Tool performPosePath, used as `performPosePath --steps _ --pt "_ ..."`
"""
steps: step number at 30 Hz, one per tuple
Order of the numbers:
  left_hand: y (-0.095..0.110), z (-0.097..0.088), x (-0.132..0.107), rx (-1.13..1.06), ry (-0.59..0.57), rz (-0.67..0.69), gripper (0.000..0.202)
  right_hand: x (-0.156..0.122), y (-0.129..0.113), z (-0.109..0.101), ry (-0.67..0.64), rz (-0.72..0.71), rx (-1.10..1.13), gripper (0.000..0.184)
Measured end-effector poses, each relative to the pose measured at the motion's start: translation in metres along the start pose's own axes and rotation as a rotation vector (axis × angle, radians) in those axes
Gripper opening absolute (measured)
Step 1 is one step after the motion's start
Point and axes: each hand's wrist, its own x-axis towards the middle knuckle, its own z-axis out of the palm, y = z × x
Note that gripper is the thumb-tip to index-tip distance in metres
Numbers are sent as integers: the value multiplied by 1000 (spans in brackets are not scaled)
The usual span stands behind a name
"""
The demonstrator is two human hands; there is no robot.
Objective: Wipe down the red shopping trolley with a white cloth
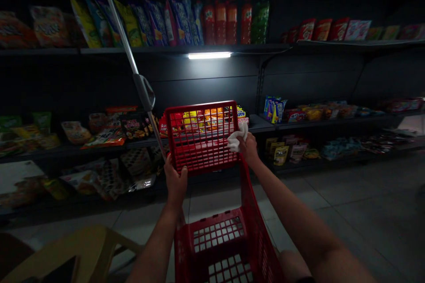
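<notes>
A red plastic shopping basket [247, 194] with gridded walls stands tilted in front of me, its mesh end panel raised toward the shelves. My left hand [175, 179] grips the lower left corner of that panel, thumb on the near side and fingers mostly hidden behind the rim. At the panel's right edge, my right hand [248, 148] is closed on a crumpled white cloth [237, 138], which touches the red frame. Part of the cloth is hidden under the fingers.
Shelves [265, 126] of packaged snacks and bottles [220, 17] run across the back, with a lit tube lamp [209, 55]. A metal pole [122, 31] slants down at left. A yellowish stool [76, 252] with a dark flat object [61, 271] stands lower left. Tiled floor [332, 199] extends right.
</notes>
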Motion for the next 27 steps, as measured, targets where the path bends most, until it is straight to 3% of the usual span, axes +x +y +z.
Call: performPosePath --steps 5,8,13,22,27 --pt "7 3 -1 -51 2 -8 74 66 -51 -2 173 -24 225 39" --pt "7 2 -1 -74 7 -19 73 84 -78 -4 236 -118 186 39" --pt "0 2 -1 -120 27 -34 73 83 -109 -7 151 -428 -102 46" --pt "3 2 0 -128 52 -52 69 74 -186 25 -5 -619 -192 46" --pt "-3 3 -1 -137 55 -37 69 70 -205 33 -85 -718 -213 57"
